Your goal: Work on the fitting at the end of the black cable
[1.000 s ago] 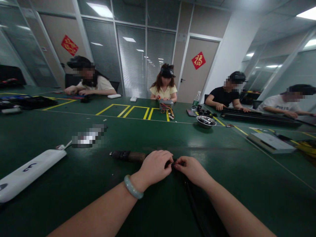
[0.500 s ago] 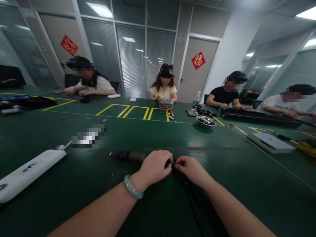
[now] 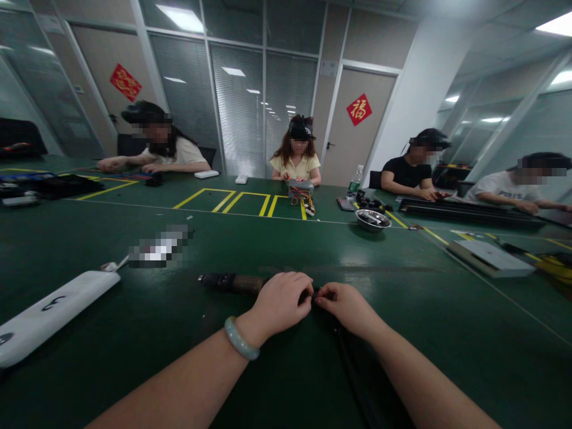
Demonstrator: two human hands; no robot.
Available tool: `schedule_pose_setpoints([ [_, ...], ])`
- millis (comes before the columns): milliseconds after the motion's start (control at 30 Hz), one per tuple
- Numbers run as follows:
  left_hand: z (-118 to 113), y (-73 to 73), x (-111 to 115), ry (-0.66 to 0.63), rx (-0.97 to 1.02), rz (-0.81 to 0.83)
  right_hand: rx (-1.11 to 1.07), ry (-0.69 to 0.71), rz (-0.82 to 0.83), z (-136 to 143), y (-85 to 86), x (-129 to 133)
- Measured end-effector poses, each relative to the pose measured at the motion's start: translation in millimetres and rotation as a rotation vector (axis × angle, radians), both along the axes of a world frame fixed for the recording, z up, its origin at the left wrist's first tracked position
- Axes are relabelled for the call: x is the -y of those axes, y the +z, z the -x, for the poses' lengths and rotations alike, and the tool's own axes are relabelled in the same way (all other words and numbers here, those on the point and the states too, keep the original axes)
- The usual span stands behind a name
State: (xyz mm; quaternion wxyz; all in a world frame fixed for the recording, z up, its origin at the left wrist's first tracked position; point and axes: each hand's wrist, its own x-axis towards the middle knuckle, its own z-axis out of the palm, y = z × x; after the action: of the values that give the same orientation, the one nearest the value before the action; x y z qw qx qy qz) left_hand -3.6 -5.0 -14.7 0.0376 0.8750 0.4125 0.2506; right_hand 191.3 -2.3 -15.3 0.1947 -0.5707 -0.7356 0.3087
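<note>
A rod-shaped tool [image 3: 245,283] lies crosswise on the green table, with a small metal tip at its left end, a black collar and a brown section. My left hand [image 3: 281,301], a pale green bangle on its wrist, is closed over the tool's right part, which it hides. Just to the right, my right hand [image 3: 346,304] pinches a small dark piece between thumb and fingers; what that piece is cannot be made out. A black cable [image 3: 353,369] runs from beneath my right hand toward the table's near edge. The fingertips of both hands almost meet.
A white power strip [image 3: 62,313] marked 3 lies at the left, beside a blurred-out object [image 3: 161,245]. Farther back stand a metal bowl [image 3: 373,220] of small dark parts and a bottle [image 3: 355,180]. A grey flat box [image 3: 491,258] lies right. Several people sit across the table.
My hands and the tool have hardly moved. Across the table, the person at the left has reached farther left, and the person in black has brought their hands together.
</note>
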Motion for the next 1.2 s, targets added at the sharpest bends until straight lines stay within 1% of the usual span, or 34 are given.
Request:
schedule_pose_setpoints([
  [200, 0.8, -0.5, -0.4, -0.003, 0.012, 0.009, 0.005, 0.002, -0.005, 0.0, -1.3, -0.8],
  [600, 0.8, -1.8, -1.0, -0.013, 0.012, -0.001, 0.017, -0.007, -0.01, 0.9, 1.3, 0.7],
  [967, 1.6, 0.1, -0.6, -0.006, 0.015, 0.008, 0.003, -0.003, 0.003, -1.1, -4.4, -2.3],
  [1200, 0.7, 0.5, 0.3, -0.012, -0.005, -0.003, 0.011, -0.003, 0.0, 0.0, -2.0, -1.4],
])
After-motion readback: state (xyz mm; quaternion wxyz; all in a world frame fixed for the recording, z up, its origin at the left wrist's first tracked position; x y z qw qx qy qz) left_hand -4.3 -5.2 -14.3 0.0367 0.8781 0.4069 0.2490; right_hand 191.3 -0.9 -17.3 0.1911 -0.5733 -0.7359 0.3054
